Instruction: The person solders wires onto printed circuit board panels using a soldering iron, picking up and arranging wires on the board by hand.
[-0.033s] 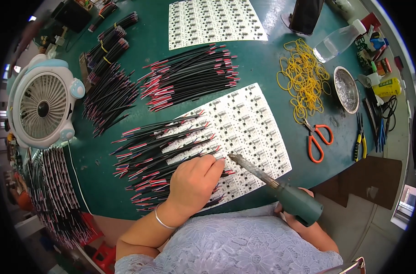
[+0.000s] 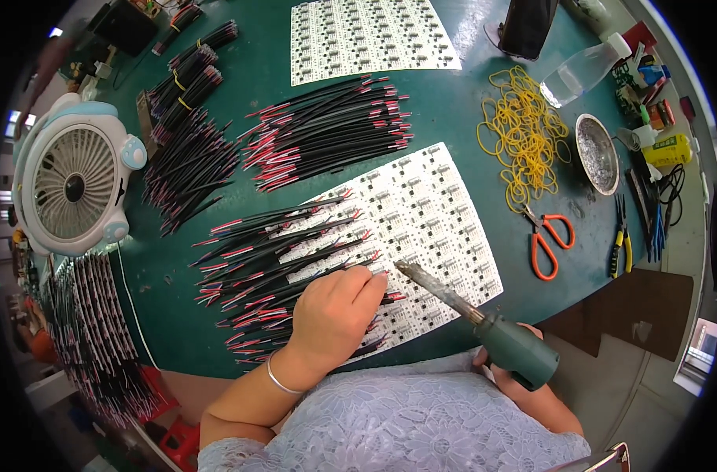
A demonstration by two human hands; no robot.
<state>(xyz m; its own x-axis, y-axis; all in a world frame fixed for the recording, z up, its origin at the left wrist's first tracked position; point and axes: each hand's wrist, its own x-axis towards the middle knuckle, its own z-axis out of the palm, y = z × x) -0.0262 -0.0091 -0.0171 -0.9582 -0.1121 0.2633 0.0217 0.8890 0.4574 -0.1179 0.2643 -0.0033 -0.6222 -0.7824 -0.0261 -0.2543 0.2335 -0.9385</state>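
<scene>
In the head view, our left hand curls over the white sheet of small printed circuit boards on the green table, thumb and fingers drawn together; we cannot tell whether they pinch one of the slim black cables with red and white wire ends. Our right hand, partly hidden, grips the soldering iron with a green handle and long metal shaft, its tip near our left hand.

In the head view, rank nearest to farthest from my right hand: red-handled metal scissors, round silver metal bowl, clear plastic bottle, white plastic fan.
From your right hand:
1. Red-handled scissors: ahead, slightly right.
2. Metal bowl: farther ahead, right.
3. Clear plastic bottle: beyond the bowl.
4. White plastic fan: far left.
</scene>
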